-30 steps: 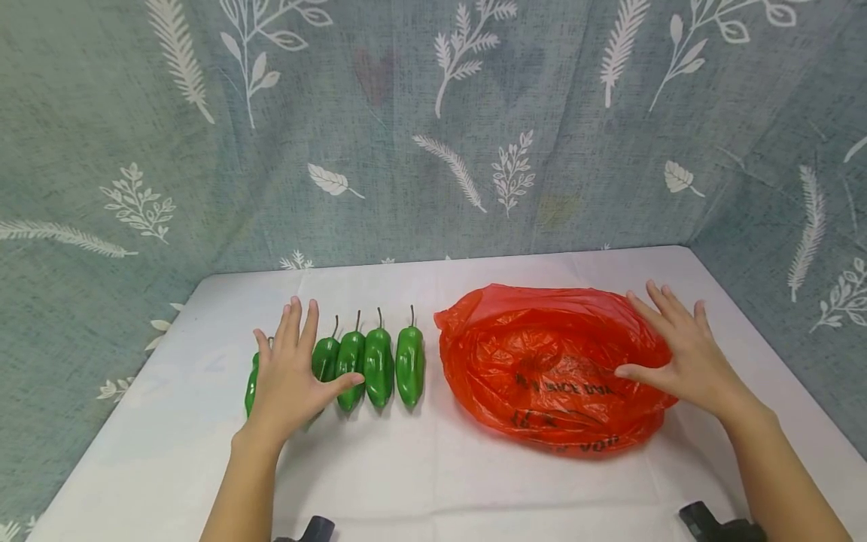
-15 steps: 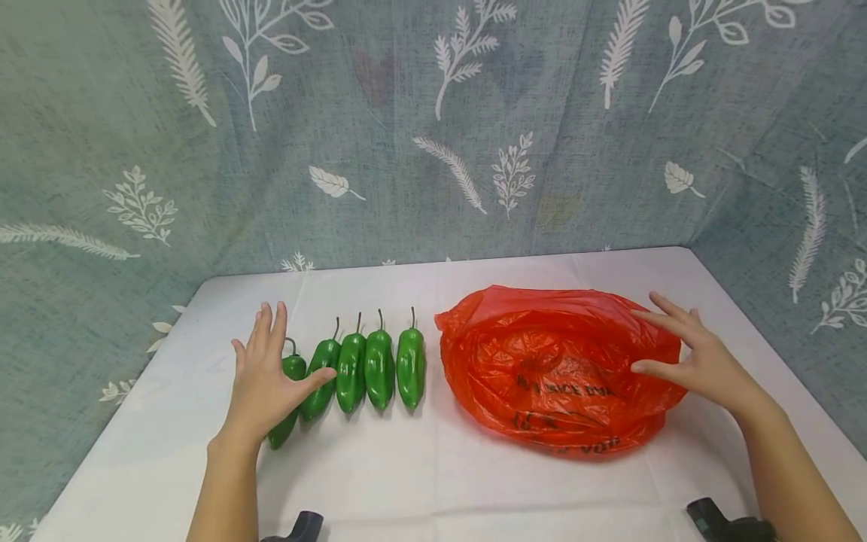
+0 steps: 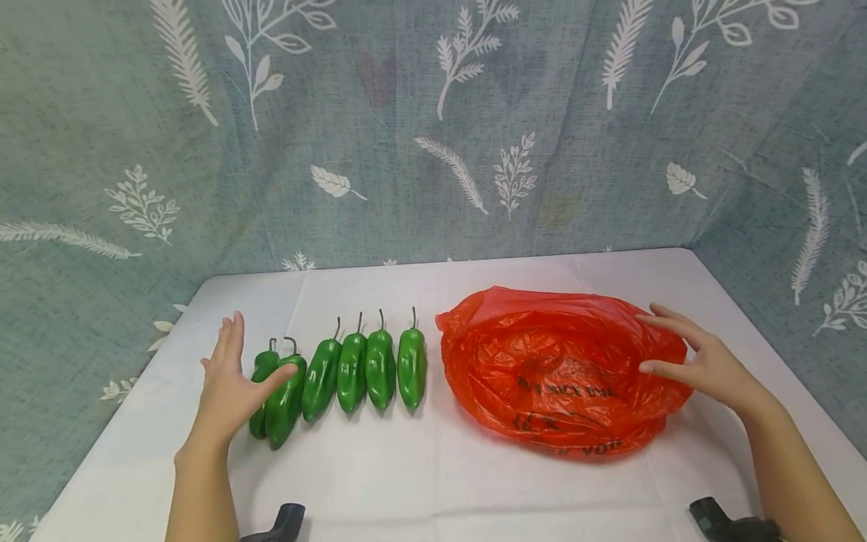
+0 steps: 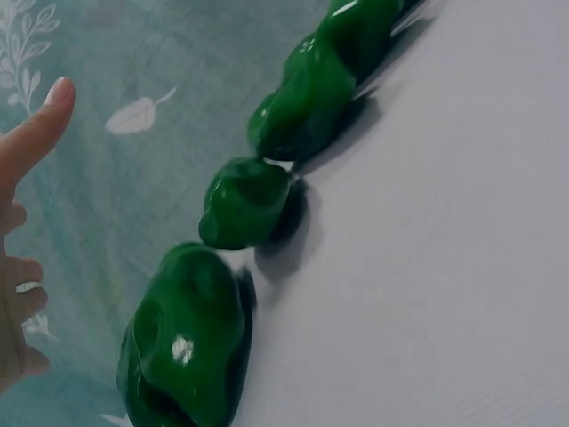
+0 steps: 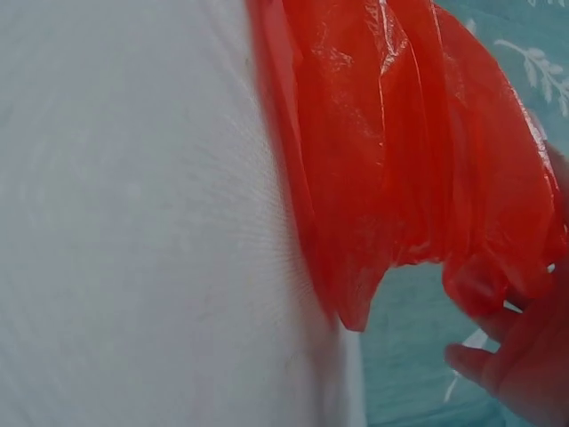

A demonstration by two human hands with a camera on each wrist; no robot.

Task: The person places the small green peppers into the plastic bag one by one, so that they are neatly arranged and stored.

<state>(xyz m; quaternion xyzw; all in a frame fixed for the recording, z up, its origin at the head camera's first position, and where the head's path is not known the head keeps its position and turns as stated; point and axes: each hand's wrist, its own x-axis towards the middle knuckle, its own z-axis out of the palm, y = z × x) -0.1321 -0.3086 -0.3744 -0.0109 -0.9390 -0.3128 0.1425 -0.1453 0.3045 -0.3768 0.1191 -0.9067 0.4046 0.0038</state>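
Several glossy green chili peppers with thin stems lie in a row left of centre in the head view. My left hand is spread at the row's left end, its thumb overlapping the second pepper from the left. In the left wrist view that hand is apart from the peppers and holds nothing. At the right, my right hand touches the side of a red plastic bag with black print. Its thumb and fingers stand wide apart at the bag's mouth.
A white cloth covers the table. A grey-green curtain with white leaf prints hangs behind and at both sides. Black wrist devices show at the bottom edge.
My left hand has moved left, uncovering the leftmost peppers. The right hand has shifted slightly right and down, its fingers drawing closer together, and the bag's right side has bulged outward.
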